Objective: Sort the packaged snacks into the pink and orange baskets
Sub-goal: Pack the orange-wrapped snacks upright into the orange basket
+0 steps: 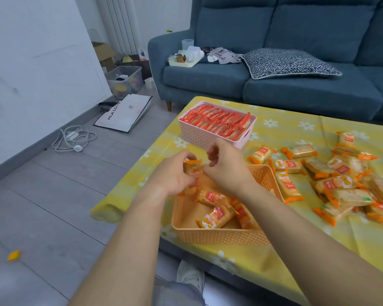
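Note:
My left hand (pixel 174 173) grips an orange-ended snack pack (pixel 193 167), upright over the far left corner of the orange basket (pixel 219 236). My right hand (pixel 227 165) hovers just beside it with fingers curled and apart, touching the pack's edge at most. Several orange packs (pixel 216 217) lie inside the orange basket. The pink basket (pixel 199 134) behind is filled with rows of red packs (pixel 219 121). A loose pile of orange packs (pixel 341 184) is spread over the table to the right.
The low table has a yellow flowered cloth (pixel 296 129). A blue sofa (pixel 274 85) with a patterned cushion stands behind. On the grey floor to the left lie a white bag (pixel 124 113), a cable (pixel 73 138) and a yellow scrap (pixel 13 255).

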Action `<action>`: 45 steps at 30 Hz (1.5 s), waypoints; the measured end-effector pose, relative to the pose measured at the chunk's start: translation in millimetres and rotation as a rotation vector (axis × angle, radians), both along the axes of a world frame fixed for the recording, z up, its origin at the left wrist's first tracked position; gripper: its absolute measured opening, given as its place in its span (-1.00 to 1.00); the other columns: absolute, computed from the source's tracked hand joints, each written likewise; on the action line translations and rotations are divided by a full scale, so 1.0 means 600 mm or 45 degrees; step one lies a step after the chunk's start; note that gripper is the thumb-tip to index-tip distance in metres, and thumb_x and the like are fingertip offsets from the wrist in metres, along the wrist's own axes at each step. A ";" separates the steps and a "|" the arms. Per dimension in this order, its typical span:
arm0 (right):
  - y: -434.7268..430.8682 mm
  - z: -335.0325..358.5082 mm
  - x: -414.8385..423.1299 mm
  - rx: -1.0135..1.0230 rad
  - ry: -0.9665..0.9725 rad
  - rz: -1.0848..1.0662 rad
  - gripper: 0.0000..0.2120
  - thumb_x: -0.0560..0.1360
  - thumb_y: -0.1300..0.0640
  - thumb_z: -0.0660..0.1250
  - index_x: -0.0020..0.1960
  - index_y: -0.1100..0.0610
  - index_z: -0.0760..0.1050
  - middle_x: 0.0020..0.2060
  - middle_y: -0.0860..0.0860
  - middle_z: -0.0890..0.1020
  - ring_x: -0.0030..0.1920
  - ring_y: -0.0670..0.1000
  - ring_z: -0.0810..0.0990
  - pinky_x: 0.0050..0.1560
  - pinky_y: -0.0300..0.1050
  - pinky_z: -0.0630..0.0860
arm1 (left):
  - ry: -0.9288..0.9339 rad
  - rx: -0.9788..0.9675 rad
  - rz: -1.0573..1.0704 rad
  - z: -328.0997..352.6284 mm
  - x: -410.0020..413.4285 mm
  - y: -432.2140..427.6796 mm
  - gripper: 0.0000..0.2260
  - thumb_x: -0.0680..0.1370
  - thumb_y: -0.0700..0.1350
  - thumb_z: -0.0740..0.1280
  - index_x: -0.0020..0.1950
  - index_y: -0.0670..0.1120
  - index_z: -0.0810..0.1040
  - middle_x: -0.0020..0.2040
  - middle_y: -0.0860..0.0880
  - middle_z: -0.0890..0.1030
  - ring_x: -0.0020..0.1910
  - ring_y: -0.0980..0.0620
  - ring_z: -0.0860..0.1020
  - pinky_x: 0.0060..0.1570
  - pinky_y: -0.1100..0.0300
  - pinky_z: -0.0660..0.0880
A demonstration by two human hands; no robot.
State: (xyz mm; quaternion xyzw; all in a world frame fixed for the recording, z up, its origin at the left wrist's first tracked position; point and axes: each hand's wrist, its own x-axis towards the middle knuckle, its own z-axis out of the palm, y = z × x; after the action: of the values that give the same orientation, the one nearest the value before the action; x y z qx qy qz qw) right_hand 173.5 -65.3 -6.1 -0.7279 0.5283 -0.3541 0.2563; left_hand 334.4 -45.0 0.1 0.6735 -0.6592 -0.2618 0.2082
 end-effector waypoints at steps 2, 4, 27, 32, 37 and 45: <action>-0.003 -0.013 -0.002 0.040 0.237 -0.124 -0.86 0.37 0.20 0.36 -0.08 0.08 0.50 -0.18 0.04 0.64 -0.13 0.09 0.61 -0.13 -0.03 0.56 | 0.000 -0.043 0.072 -0.001 0.005 0.000 -0.47 0.38 -0.10 0.55 0.26 0.14 0.43 -0.19 0.04 0.54 -0.21 -0.07 0.59 -0.09 0.01 0.57; 0.007 -0.028 0.008 0.222 0.635 0.006 -0.81 0.41 0.10 0.35 0.01 0.09 0.55 -0.03 0.10 0.66 0.02 0.16 0.64 -0.02 0.01 0.60 | -0.013 -0.076 0.063 -0.004 0.006 -0.001 -0.47 0.40 -0.10 0.53 0.28 0.16 0.39 -0.18 0.01 0.55 -0.20 -0.10 0.58 -0.06 -0.03 0.56; 0.018 -0.057 0.032 0.417 0.132 -0.044 -0.75 0.33 0.25 0.47 0.00 0.14 0.61 -0.20 0.04 0.70 -0.08 0.08 0.66 0.02 -0.07 0.57 | -0.571 0.058 -0.060 -0.025 -0.018 -0.012 -0.19 0.39 -0.07 0.51 0.52 0.21 0.16 0.30 -0.04 0.24 -0.02 -0.12 0.54 -0.04 0.00 0.53; 0.023 -0.041 0.000 0.382 0.185 -0.029 -0.80 0.39 0.27 0.34 -0.11 -0.01 0.51 -0.15 0.00 0.72 -0.03 0.04 0.66 0.02 -0.13 0.56 | -0.527 -0.018 -0.059 -0.026 -0.014 -0.012 -0.45 0.43 -0.09 0.47 0.32 0.31 0.39 0.18 0.02 0.27 -0.10 -0.03 0.47 -0.14 0.07 0.46; 0.049 -0.045 -0.028 0.462 0.902 0.537 -0.65 0.39 0.06 0.50 0.16 -0.04 0.58 0.10 -0.06 0.65 0.12 0.04 0.61 0.13 -0.02 0.56 | -0.537 -0.004 -0.049 -0.027 -0.017 -0.016 -0.47 0.41 -0.15 0.49 0.25 0.23 0.38 0.15 0.01 0.25 -0.13 -0.06 0.50 -0.19 0.08 0.41; 0.031 -0.030 -0.029 0.143 0.975 0.353 -0.73 0.42 0.04 0.36 0.12 -0.10 0.53 0.01 -0.08 0.64 0.11 0.07 0.60 -0.04 -0.04 0.53 | -0.495 0.022 -0.045 -0.030 -0.014 -0.019 -0.45 0.41 -0.15 0.49 0.26 0.25 0.36 0.19 0.00 0.24 -0.10 -0.07 0.52 -0.15 0.07 0.45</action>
State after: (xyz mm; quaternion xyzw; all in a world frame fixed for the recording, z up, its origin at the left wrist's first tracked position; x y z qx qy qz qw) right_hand 156.0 -46.8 -24.2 -0.8563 0.5009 0.0097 0.1255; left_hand 325.7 -56.7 -18.0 0.7014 -0.6965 -0.1362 0.0666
